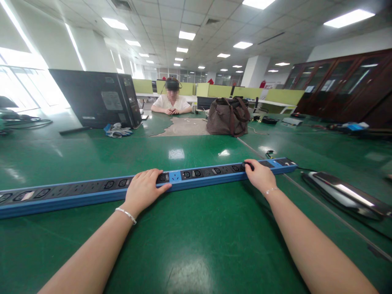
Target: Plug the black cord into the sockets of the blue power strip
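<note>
A long blue power strip [208,178] with a black socket face lies across the green table, running out of view at the left. My left hand [146,188] is laid over it near the middle, fingers on top and thumb along the near edge beside a blue socket [175,176], gripping the strip. Toward the strip's right end, my right hand [260,176] is closed around a small black plug-like piece [248,165] at the socket face. The fingers hide most of that piece, so I cannot tell how deep it sits.
A dark metal case [349,194] with a black cable lies at the right. Farther back are a brown bag [228,116], a black computer tower [101,100] and grey-blue gloves [118,130]. Another person [171,102] sits across the table, hands together.
</note>
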Available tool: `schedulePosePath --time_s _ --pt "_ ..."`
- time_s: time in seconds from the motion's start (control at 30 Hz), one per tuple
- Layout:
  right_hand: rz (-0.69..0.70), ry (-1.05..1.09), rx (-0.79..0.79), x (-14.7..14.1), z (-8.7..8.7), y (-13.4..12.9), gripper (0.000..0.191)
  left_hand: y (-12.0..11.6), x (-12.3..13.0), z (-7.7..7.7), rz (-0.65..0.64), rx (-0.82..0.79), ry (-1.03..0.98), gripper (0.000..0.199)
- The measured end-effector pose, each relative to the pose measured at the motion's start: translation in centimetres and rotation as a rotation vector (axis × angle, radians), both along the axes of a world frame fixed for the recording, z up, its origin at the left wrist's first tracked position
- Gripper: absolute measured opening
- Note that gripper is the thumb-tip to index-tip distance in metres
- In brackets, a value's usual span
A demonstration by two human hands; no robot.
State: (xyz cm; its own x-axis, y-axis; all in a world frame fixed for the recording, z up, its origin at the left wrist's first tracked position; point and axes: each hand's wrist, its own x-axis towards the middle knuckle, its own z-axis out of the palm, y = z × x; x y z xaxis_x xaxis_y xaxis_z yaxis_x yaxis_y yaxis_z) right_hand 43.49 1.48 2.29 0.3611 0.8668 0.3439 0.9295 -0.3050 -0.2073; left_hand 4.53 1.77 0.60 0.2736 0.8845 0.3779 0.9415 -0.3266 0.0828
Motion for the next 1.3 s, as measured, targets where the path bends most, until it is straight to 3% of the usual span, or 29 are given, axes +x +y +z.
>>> schedulePosePath --time_s 1.0,1.2,1.3 --pt "0.035 0.052 0.047 -0.2 0.1 -0.1 0.040 0.0 -0.1 0.0 -0.008 0.022 0.045 0.056" --pt "0.010 0.125 0.313 0.2 2.2 -0.5 0.038 -0.1 0.0 0.0 -0.004 0.029 0.050 0.057" --pt "0.037 0.146 0.364 0.0 2.8 -0.5 0.037 -0.1 0.0 0.0 0.001 0.030 0.055 0.056"
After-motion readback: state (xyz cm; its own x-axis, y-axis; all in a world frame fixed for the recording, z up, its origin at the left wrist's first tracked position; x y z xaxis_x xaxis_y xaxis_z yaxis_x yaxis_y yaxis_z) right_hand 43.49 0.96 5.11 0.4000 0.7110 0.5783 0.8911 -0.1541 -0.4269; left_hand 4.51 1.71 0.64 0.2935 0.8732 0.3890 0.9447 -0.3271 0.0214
